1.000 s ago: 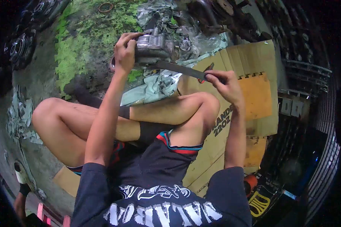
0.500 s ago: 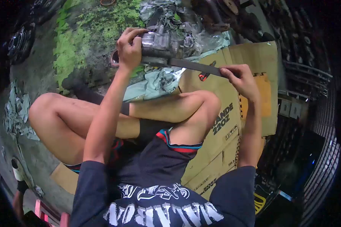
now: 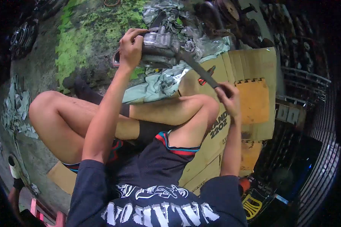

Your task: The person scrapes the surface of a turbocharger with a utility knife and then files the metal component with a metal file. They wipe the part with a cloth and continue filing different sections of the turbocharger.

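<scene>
My left hand (image 3: 131, 48) grips a grey metal engine part (image 3: 160, 46) and holds it up over crumpled plastic sheeting. A long dark flat tool (image 3: 199, 70) runs from that part down to my right hand (image 3: 228, 98), which is closed on its handle end near my right knee. The tool's tip touches the right side of the engine part. I sit cross-legged, and my knees and black socks lie below both hands.
Flattened cardboard boxes (image 3: 254, 72) cover the ground at right, with a small red-handled tool (image 3: 206, 75) lying on them. Mossy concrete (image 3: 83, 41) lies at the upper left. Rusty metal parts (image 3: 223, 11) and a wire rack (image 3: 310, 75) crowd the top and right.
My right hand has swung the tool's handle down and toward my knee, so the tool now slants steeply. My left hand keeps hold of the engine part in nearly the same place.
</scene>
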Demonstrator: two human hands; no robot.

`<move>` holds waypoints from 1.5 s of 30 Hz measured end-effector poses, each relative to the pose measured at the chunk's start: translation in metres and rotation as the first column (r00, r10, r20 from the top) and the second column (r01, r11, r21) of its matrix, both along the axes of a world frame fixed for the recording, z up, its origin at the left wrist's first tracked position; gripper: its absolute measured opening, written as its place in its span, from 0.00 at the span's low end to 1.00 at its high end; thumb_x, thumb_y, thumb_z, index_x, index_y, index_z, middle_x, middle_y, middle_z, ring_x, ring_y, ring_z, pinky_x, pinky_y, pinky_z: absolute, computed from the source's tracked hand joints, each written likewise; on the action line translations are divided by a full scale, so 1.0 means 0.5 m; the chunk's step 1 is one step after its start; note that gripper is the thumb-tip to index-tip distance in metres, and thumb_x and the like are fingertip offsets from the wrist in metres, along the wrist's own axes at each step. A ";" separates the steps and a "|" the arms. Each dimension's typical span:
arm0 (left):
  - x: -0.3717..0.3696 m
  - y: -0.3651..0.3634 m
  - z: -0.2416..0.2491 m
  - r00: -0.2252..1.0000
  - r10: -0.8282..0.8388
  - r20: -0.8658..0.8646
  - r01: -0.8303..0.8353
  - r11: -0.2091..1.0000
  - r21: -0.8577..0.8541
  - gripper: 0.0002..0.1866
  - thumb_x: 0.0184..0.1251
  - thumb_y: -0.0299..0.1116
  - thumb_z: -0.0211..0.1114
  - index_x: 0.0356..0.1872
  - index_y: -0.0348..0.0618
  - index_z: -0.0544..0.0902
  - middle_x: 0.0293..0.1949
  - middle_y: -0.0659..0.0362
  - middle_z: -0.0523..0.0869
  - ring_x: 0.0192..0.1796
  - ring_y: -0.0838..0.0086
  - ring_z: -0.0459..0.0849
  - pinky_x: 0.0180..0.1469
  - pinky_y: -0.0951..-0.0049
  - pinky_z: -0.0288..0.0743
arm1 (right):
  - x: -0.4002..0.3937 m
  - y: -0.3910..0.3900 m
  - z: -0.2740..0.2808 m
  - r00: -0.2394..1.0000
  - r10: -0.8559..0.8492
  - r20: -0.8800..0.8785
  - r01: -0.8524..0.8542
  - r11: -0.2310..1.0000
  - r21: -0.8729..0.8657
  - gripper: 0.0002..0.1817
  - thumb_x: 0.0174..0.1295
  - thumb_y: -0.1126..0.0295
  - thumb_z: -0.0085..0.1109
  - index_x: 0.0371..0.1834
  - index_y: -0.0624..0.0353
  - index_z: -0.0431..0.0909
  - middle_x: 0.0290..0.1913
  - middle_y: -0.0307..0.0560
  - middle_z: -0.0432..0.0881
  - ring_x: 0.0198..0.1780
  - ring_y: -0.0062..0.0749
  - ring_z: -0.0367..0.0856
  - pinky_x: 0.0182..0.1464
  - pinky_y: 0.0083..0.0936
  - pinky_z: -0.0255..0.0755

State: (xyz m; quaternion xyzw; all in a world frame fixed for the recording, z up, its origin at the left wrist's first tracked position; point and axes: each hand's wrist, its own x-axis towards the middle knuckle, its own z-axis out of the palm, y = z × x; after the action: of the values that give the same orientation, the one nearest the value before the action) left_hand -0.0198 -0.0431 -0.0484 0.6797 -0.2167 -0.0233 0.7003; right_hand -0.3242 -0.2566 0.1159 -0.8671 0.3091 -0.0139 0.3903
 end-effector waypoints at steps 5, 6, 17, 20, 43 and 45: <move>0.028 0.016 -0.006 0.989 -0.106 -0.107 0.107 0.994 0.007 0.20 0.70 0.33 0.56 0.52 0.35 0.92 0.51 0.48 0.90 0.56 0.58 0.89 0.64 0.66 0.77 | -0.009 0.088 -0.107 0.937 -0.223 0.268 0.111 0.919 0.378 0.12 0.80 0.67 0.62 0.54 0.66 0.83 0.31 0.36 0.79 0.29 0.18 0.73 0.31 0.21 0.65; 0.041 0.017 -0.018 0.977 -0.180 -0.119 0.179 0.984 -0.017 0.21 0.70 0.32 0.56 0.53 0.34 0.92 0.53 0.49 0.90 0.58 0.60 0.88 0.65 0.67 0.76 | -0.011 0.106 -0.124 0.906 -0.307 0.291 0.137 0.864 0.485 0.14 0.82 0.65 0.60 0.56 0.66 0.81 0.32 0.37 0.78 0.31 0.20 0.74 0.32 0.21 0.66; 0.095 0.051 -0.032 0.852 -0.499 -0.159 0.491 0.866 -0.089 0.26 0.67 0.35 0.59 0.62 0.34 0.89 0.63 0.50 0.86 0.67 0.62 0.81 0.76 0.68 0.66 | 0.063 0.210 -0.086 0.987 -0.047 0.152 0.048 0.999 -0.003 0.14 0.79 0.70 0.65 0.62 0.64 0.85 0.41 0.39 0.86 0.42 0.21 0.80 0.45 0.23 0.77; 0.094 0.053 -0.018 0.834 -0.523 -0.176 0.518 0.852 -0.076 0.25 0.68 0.34 0.61 0.63 0.35 0.89 0.63 0.52 0.87 0.67 0.63 0.81 0.77 0.67 0.66 | 0.088 0.160 0.008 0.999 0.053 0.010 -0.051 0.986 -0.160 0.14 0.76 0.74 0.65 0.63 0.61 0.87 0.44 0.43 0.88 0.44 0.24 0.85 0.44 0.25 0.79; 0.093 0.042 -0.026 0.812 -0.537 -0.228 0.518 0.844 -0.142 0.22 0.76 0.39 0.63 0.61 0.36 0.90 0.59 0.55 0.88 0.65 0.66 0.84 0.75 0.68 0.68 | 0.284 0.180 0.020 0.830 0.408 -0.380 -0.552 0.506 -0.663 0.21 0.64 0.69 0.72 0.61 0.48 0.85 0.42 0.49 0.89 0.40 0.54 0.89 0.41 0.46 0.82; 0.093 0.039 -0.044 0.848 -0.511 -0.142 0.496 0.859 -0.129 0.22 0.76 0.39 0.63 0.60 0.35 0.90 0.59 0.54 0.88 0.66 0.65 0.84 0.76 0.68 0.67 | 0.285 0.162 0.032 0.824 0.430 -0.370 -0.560 0.511 -0.653 0.20 0.64 0.69 0.72 0.61 0.49 0.85 0.44 0.51 0.90 0.41 0.54 0.90 0.42 0.46 0.82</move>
State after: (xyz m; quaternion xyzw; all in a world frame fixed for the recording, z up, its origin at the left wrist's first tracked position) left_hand 0.0266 -0.0234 -0.0705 0.5632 -0.3273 -0.2546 0.7147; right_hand -0.1817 -0.1757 0.1320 -0.9974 0.0454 0.0444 -0.0331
